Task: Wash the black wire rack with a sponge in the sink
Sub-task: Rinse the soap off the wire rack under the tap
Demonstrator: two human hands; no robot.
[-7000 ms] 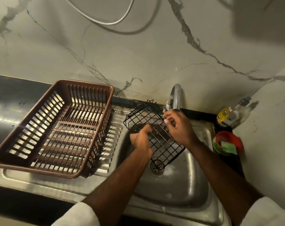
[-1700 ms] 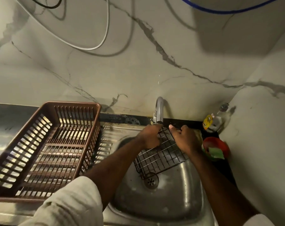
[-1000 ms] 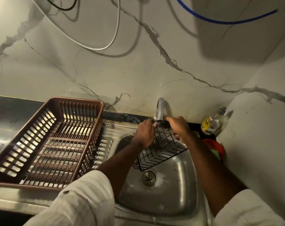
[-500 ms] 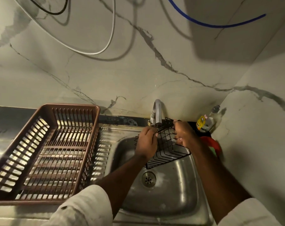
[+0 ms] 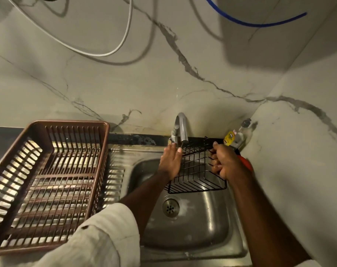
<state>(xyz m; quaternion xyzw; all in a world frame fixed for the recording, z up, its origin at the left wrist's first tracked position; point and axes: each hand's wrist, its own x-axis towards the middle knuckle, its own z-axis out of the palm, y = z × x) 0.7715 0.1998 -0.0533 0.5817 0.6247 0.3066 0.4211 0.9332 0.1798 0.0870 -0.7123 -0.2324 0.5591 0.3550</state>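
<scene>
Both forearms come in from the bottom of the shot, reaching forward side by side. The left one is bare from a pale rolled-up sleeve [image 5: 106, 234]. The left hand [image 5: 170, 163] is flat, back facing up, fingers [image 5: 178, 151] straight and together, pointing away from the body, right up against the left side of the black wire rack [image 5: 197, 182]. The right hand [image 5: 225, 162] sits across from it, fingers curled tight round the rack's right-side wires.
</scene>
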